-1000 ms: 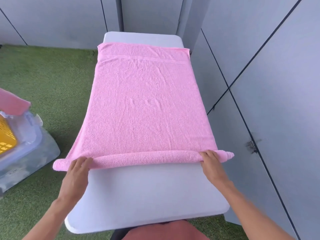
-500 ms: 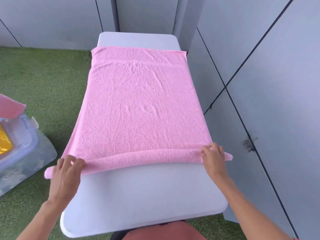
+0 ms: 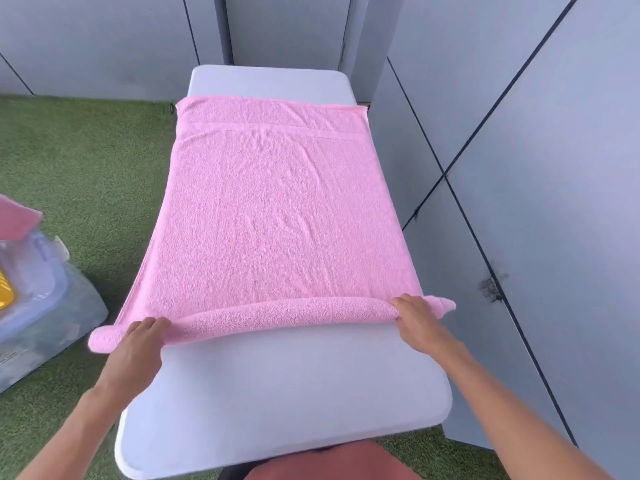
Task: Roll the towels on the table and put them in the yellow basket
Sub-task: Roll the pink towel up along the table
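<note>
The left hand [image 3: 138, 344] lies on the near left end of the rolled edge of the pink towel [image 3: 277, 216], its fingers [image 3: 152, 323] bent forward over the roll and pressing on it; whether the fingertips tuck under the cloth cannot be told. The right hand [image 3: 417, 322] sits on the near right end of the same roll, its fingers [image 3: 405, 303] curled over the top and its thumb at the roll's near side, so it grips the roll. Both forearms reach in from the bottom corners of the view.

The roll runs across the width of the white table [image 3: 277, 393], with a short stub of it sticking out past each hand (the left stub hangs beyond the table's edge). Beyond the roll the towel lies flat and slightly wrinkled, reaching almost to the table's far end, where a bare strip of tabletop shows.

At the left edge of the view a sliver of the yellow basket [image 3: 5, 296] shows, inside a clear plastic bin [image 3: 45, 299] that stands on the green turf [image 3: 86, 161], well apart from the table. Grey wall panels [image 3: 536, 168] close the right side and the back.
</note>
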The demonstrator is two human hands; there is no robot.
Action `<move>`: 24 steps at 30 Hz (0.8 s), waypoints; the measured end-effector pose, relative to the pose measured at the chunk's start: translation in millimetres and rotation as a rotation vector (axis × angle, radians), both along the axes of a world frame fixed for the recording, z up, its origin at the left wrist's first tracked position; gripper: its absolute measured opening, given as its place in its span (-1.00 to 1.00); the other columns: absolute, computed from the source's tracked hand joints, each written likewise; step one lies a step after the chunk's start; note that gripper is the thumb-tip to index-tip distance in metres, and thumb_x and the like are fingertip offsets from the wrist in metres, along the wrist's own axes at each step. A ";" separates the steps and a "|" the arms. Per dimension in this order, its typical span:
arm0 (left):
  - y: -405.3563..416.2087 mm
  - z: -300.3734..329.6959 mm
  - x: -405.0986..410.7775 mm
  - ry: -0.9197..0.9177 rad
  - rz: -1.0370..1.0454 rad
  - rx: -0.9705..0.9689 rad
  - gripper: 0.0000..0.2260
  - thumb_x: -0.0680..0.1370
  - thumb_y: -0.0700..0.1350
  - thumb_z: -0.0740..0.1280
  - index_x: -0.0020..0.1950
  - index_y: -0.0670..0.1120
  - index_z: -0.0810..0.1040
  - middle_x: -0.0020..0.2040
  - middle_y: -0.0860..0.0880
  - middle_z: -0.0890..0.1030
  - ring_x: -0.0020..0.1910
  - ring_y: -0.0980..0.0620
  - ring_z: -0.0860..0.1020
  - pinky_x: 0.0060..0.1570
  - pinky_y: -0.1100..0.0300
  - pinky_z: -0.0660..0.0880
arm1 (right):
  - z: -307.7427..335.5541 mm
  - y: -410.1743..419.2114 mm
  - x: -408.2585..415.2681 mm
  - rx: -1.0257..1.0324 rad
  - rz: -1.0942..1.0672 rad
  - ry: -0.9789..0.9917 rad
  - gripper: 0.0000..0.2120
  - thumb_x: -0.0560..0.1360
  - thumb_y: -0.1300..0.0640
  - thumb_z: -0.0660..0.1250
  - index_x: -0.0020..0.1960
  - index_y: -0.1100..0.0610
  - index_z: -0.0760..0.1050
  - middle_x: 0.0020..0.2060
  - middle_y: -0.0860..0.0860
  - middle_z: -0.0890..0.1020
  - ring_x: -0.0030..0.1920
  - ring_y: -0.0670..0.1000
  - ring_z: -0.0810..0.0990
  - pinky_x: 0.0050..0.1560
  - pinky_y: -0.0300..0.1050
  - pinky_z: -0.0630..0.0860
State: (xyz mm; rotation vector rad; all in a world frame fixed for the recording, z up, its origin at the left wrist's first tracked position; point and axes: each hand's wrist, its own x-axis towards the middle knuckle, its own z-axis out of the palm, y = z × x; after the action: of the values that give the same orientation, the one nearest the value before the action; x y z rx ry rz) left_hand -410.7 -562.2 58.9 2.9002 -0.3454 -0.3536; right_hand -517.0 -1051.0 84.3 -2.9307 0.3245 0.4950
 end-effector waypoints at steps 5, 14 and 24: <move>9.8 15.4 23.1 0.384 0.010 -0.111 -0.69 0.54 -0.27 0.31 0.27 -0.11 0.49 0.19 -0.11 0.57 0.13 -0.10 0.55 0.08 0.05 0.49 | 20.0 -13.7 12.1 0.256 -0.210 0.340 -0.68 0.48 0.29 0.18 0.20 0.15 0.50 0.11 0.05 0.52 0.16 0.11 0.52 0.08 -0.08 0.47; -2.4 4.6 -38.5 -0.397 -0.018 -0.086 -0.82 0.52 -0.24 0.36 0.11 -0.20 0.57 0.04 -0.19 0.51 -0.03 -0.25 0.44 -0.07 -0.15 0.41 | -21.1 15.1 -14.4 -0.116 -0.213 -0.393 -0.70 0.39 0.32 0.41 0.06 0.06 0.61 0.08 0.02 0.55 0.17 0.15 0.46 0.17 0.09 0.34; 0.4 2.4 12.3 -0.037 -0.034 -0.067 -0.55 0.41 -0.53 0.24 0.22 -0.20 0.53 0.02 -0.11 0.53 0.01 -0.17 0.48 -0.07 -0.06 0.48 | -17.8 14.1 -0.5 -0.071 -0.114 -0.226 -0.71 0.35 0.44 0.32 0.05 0.22 0.51 -0.07 0.10 0.55 0.06 0.20 0.50 0.13 0.04 0.42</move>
State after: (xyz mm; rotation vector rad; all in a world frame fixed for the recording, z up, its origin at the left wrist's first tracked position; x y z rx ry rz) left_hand -398.4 -561.8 61.3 2.8412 -0.4050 -0.2886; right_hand -517.5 -1036.9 66.5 -2.9753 0.4845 0.1365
